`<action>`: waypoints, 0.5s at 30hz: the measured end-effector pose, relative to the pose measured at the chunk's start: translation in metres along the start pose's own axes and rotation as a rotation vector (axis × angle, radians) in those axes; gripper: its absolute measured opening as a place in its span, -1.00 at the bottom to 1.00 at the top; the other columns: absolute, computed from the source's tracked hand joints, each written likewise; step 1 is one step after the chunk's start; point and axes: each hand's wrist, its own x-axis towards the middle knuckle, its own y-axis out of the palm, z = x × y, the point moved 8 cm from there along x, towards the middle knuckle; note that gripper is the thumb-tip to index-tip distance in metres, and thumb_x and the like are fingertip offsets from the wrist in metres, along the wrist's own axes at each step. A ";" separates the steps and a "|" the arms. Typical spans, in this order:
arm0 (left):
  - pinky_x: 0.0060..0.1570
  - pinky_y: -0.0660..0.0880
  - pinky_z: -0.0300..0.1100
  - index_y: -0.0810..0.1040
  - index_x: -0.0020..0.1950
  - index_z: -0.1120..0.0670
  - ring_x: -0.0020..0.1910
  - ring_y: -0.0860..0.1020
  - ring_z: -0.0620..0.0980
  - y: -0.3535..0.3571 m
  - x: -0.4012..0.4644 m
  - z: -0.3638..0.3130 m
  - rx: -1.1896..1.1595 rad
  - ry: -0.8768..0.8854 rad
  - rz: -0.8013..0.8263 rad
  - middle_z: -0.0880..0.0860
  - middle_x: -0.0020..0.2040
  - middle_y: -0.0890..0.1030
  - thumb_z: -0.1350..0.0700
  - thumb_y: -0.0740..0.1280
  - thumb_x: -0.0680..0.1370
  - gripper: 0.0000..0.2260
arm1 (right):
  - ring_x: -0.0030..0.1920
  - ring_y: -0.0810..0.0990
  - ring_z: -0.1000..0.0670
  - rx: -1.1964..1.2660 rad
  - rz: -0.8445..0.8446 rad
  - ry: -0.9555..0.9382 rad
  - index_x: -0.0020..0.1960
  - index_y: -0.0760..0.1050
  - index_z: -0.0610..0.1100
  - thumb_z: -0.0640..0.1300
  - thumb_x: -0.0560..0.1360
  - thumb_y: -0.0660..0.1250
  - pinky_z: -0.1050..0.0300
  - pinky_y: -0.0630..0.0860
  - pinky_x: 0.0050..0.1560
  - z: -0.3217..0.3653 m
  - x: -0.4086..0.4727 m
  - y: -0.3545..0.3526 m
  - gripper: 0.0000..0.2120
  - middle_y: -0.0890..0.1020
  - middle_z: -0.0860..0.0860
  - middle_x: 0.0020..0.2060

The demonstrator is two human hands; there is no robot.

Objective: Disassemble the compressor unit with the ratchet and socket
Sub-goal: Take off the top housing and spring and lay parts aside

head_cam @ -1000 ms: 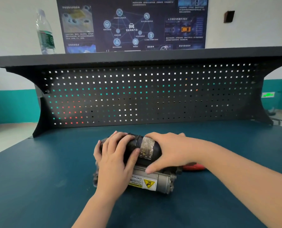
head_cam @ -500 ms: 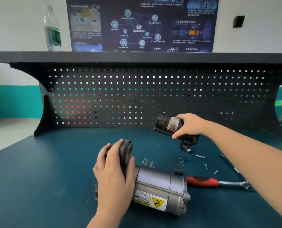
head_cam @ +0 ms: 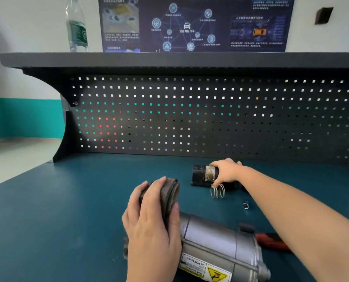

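Note:
The silver compressor body (head_cam: 220, 243) lies on its side on the blue bench, a yellow warning label facing me. My left hand (head_cam: 151, 224) grips its dark round end cap (head_cam: 172, 192) at the left end. The black cylinder (head_cam: 202, 176) taken off the unit lies further back on the bench, and my right hand (head_cam: 226, 170) holds it from above. A wire spring (head_cam: 217, 191) stands just in front of that cylinder. The red handle of the ratchet (head_cam: 271, 242) shows behind my right forearm, which hides the rest of the tool.
A small socket (head_cam: 245, 205) lies on the blue bench top (head_cam: 68, 220) right of the spring. The black pegboard back panel (head_cam: 190, 119) rises behind the bench, with a shelf above it carrying a water bottle (head_cam: 77, 25).
My right hand lifted the black cylinder off the compressor, carried it back and to the right, and has set it down on the bench. My left hand stays on the end cap.

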 end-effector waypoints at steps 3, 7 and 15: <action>0.15 0.27 -0.02 0.35 0.30 -0.05 0.21 0.32 -0.05 0.000 0.000 -0.002 0.005 0.019 0.013 -0.57 0.32 0.05 -0.02 0.18 0.48 -0.62 | 0.44 0.16 -0.10 -0.007 0.023 -0.012 0.48 0.17 0.16 0.21 0.27 0.50 -0.17 0.17 0.29 -0.002 -0.003 0.002 -0.12 0.40 -0.04 0.37; 0.08 0.30 0.03 0.34 0.32 -0.05 0.20 0.30 -0.05 -0.001 0.000 -0.001 -0.002 0.016 0.021 -0.57 0.31 0.04 -0.02 0.18 0.49 -0.61 | 0.48 0.07 -0.12 0.012 -0.107 -0.036 0.47 0.21 0.11 0.17 0.39 0.41 -0.21 0.13 0.34 0.008 -0.021 -0.017 -0.28 0.28 0.02 0.45; 0.11 0.30 0.03 0.32 0.33 -0.09 0.24 0.27 -0.08 0.001 -0.001 0.001 -0.023 -0.016 0.053 -0.57 0.30 0.04 -0.04 0.17 0.50 -0.61 | -0.13 0.56 -0.07 -0.074 -0.032 -0.003 -0.02 0.53 -0.13 0.10 0.43 0.34 0.18 0.43 -0.26 0.041 -0.083 0.010 -0.69 0.61 -0.04 -0.09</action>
